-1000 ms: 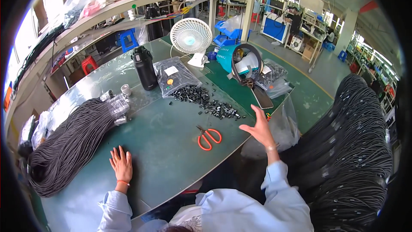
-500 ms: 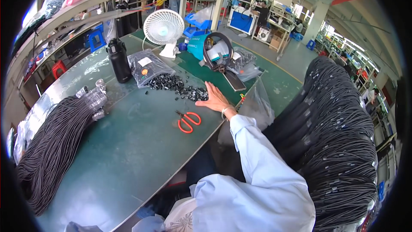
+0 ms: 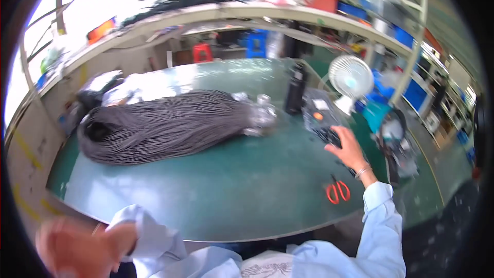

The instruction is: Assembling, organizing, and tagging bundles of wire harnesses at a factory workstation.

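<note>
Nearest to me, at the lower left, my left hand (image 3: 69, 249) is a blur off the near edge of the green oval table (image 3: 216, 195), and I cannot tell whether it is open or closed; it holds nothing that I can make out. Its pale blue sleeve (image 3: 149, 237) runs in beside it. On the right my other pale blue sleeve leads up to my right hand (image 3: 348, 149), which lies spread and flat, palm down, over the near end of a scatter of small black parts (image 3: 329, 136) on the table (a thin bracelet sits at the wrist). It grips nothing that I can see.

Just near of that hand, on the table by the right edge, lies a pair of orange-handled scissors (image 3: 337, 190), apart from the hand.

Farther out, across the middle and left of the table, sprawls a big bundle of dark grey cords (image 3: 164, 126), with crumpled clear plastic wrapping (image 3: 260, 116) at its right end. Beyond the black parts stands a tall black bottle (image 3: 297, 88), upright, and to its right a small white desk fan (image 3: 351, 78). A long shelf (image 3: 247, 13) loaded with blurred bins spans the far side.
</note>
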The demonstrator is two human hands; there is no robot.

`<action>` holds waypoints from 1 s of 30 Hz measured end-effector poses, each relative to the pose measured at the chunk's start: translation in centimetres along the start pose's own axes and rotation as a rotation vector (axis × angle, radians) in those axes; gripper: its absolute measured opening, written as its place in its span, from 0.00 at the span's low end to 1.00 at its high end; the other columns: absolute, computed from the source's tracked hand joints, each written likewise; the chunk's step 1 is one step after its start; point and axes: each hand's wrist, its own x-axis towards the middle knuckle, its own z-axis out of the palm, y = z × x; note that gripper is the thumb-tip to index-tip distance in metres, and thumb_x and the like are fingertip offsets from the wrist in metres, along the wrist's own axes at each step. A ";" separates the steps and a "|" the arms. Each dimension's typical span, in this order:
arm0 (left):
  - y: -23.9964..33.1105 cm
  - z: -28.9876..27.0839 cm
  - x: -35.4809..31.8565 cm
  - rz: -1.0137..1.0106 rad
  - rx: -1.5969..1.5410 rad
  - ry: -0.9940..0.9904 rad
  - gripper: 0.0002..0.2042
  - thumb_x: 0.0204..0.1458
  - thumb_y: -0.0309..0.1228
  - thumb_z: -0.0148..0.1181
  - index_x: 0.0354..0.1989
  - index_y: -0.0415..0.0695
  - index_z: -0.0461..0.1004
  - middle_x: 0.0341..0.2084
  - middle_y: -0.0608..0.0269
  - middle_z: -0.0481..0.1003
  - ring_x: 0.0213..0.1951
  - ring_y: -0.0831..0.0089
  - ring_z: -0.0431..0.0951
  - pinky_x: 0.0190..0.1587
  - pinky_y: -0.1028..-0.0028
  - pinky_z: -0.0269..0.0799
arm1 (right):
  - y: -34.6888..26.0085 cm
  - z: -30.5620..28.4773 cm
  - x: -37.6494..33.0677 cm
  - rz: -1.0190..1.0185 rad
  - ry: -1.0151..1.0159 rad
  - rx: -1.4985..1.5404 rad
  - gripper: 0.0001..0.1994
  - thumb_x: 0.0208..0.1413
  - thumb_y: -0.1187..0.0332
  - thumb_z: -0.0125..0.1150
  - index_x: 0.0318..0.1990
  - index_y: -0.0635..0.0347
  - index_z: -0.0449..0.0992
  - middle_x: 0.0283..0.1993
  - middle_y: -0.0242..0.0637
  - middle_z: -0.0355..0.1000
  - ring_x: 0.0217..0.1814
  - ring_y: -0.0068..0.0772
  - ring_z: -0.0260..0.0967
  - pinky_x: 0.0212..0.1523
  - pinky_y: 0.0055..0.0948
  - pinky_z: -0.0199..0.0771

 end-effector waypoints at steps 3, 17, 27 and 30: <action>-13.8 1.5 -10.9 -0.625 0.232 0.156 0.10 0.52 0.31 0.48 0.37 0.39 0.71 0.35 0.56 0.73 0.39 0.64 0.74 0.43 0.65 0.70 | -4.4 4.3 6.4 -0.333 -0.039 -0.147 0.41 0.46 0.47 0.68 0.65 0.59 0.60 0.60 0.49 0.63 0.65 0.50 0.59 0.64 0.43 0.59; -18.0 -11.9 -27.5 -0.698 1.189 -1.483 0.44 0.37 0.57 0.70 0.65 0.54 0.62 0.66 0.38 0.52 0.68 0.41 0.51 0.67 0.51 0.48 | -15.9 8.8 14.3 -0.475 -0.291 -0.286 0.43 0.32 0.52 0.67 0.56 0.70 0.62 0.39 0.51 0.69 0.42 0.52 0.69 0.47 0.44 0.70; -14.2 -4.8 -29.0 -0.933 0.469 -1.550 0.42 0.49 0.62 0.54 0.69 0.52 0.55 0.66 0.40 0.53 0.68 0.45 0.53 0.68 0.50 0.46 | -15.9 12.3 2.7 -0.538 -0.573 0.059 0.46 0.37 0.46 0.69 0.57 0.75 0.60 0.44 0.52 0.68 0.46 0.50 0.68 0.48 0.40 0.73; -17.6 -10.4 -23.7 -1.054 0.796 -1.453 0.41 0.49 0.56 0.59 0.68 0.45 0.56 0.66 0.41 0.52 0.68 0.43 0.51 0.68 0.49 0.46 | -16.1 11.8 2.9 -0.576 -0.506 0.058 0.48 0.37 0.43 0.70 0.58 0.74 0.59 0.45 0.51 0.67 0.48 0.48 0.67 0.48 0.39 0.73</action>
